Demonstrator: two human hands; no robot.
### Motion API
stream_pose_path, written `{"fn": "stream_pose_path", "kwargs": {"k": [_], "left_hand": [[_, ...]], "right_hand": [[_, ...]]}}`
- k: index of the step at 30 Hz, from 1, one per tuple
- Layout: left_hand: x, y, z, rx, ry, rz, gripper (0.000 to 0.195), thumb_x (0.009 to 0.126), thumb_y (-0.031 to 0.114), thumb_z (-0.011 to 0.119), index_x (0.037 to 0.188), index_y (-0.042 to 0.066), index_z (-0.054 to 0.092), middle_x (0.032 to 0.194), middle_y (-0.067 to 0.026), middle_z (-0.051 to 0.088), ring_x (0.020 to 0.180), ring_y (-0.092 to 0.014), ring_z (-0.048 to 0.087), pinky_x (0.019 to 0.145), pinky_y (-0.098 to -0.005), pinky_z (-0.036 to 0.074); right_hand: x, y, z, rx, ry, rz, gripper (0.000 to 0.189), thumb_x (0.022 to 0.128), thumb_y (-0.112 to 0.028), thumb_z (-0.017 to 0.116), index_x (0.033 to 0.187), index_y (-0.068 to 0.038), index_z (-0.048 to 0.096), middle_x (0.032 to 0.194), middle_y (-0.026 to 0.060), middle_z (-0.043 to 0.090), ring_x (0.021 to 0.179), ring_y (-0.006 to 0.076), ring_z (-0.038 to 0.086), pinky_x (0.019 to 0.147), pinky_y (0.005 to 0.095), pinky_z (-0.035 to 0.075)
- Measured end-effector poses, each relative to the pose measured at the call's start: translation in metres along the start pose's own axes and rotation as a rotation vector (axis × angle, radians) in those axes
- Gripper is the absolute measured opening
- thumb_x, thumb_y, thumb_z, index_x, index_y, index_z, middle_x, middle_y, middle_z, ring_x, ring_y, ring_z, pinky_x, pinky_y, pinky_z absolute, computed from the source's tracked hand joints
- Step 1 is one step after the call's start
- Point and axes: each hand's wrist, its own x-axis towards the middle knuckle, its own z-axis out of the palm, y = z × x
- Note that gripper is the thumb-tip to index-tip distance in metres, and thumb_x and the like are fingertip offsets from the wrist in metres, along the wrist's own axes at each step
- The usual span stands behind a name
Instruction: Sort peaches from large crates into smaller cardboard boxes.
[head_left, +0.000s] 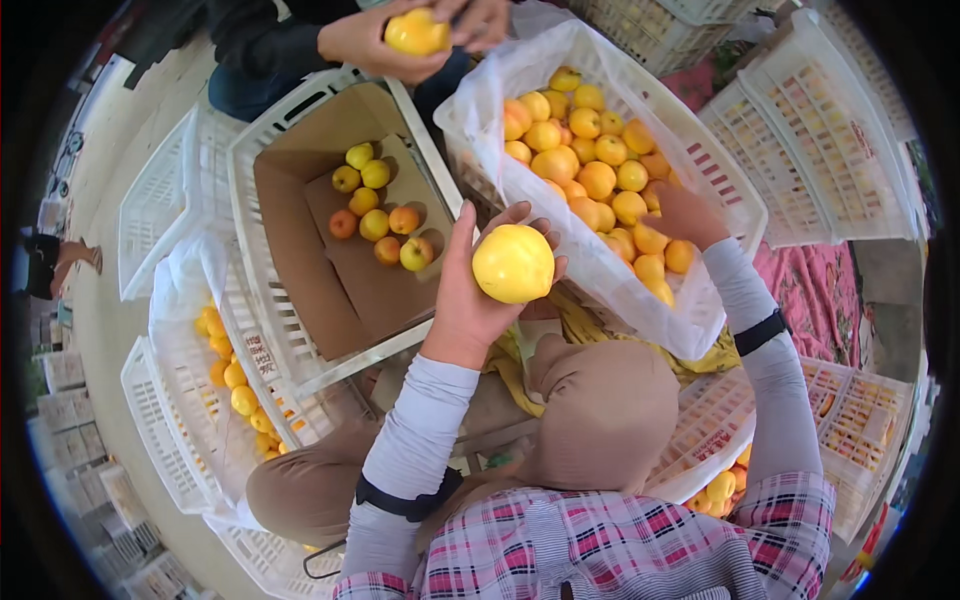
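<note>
My left hand (480, 289) is raised over the gap between two crates, its fingers around a large yellow peach (514, 264). My right hand (682, 214) reaches into a white plastic crate (724, 176) lined with translucent plastic film (547, 199). Its fingers are at the heap of yellow-orange peaches (598, 180); whether they grip one is hard to see. To the left, a cardboard-lined white crate (442, 161) holds several loose peaches (375, 225), yellow to reddish, on its brown cardboard (382, 300).
Across from me, a person's hands (382, 45) hold another yellow peach (417, 32). A film-lined crate of peaches (240, 394) stands at the left. Stacked white crates (810, 142) rise at the right beside a pink cloth (814, 300). Another peach crate (709, 435) sits by my right knee.
</note>
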Motion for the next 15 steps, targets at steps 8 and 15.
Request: {"fn": "stream_pose_path", "kwargs": {"k": [8, 15], "left_hand": [[0.006, -0.002, -0.020, -0.096, 0.061, 0.028, 0.039, 0.088, 0.041, 0.049, 0.089, 0.003, 0.057, 0.092, -0.0160, 0.060, 0.095, -0.030, 0.056, 0.088, -0.0472, 0.043], [0.001, -0.007, -0.026, 0.082, 0.119, 0.050, 0.021, 0.087, 0.025, 0.053, 0.086, 0.005, 0.056, 0.088, -0.0106, 0.059, 0.091, -0.027, 0.056, 0.087, -0.0437, 0.044]], "right_hand": [[0.017, 0.036, 0.096, -0.008, 0.126, -0.042, 0.059, 0.057, -0.039, 0.073, 0.098, -0.002, 0.052, 0.092, 0.0177, 0.061, 0.086, 0.0334, 0.060, 0.073, 0.0443, 0.048], [-0.014, 0.042, 0.062, 0.530, 0.237, -0.215, 0.076, 0.067, -0.032, 0.071, 0.127, 0.000, 0.036, 0.120, 0.0206, 0.049, 0.109, 0.0312, 0.051, 0.082, 0.0385, 0.048]]}}
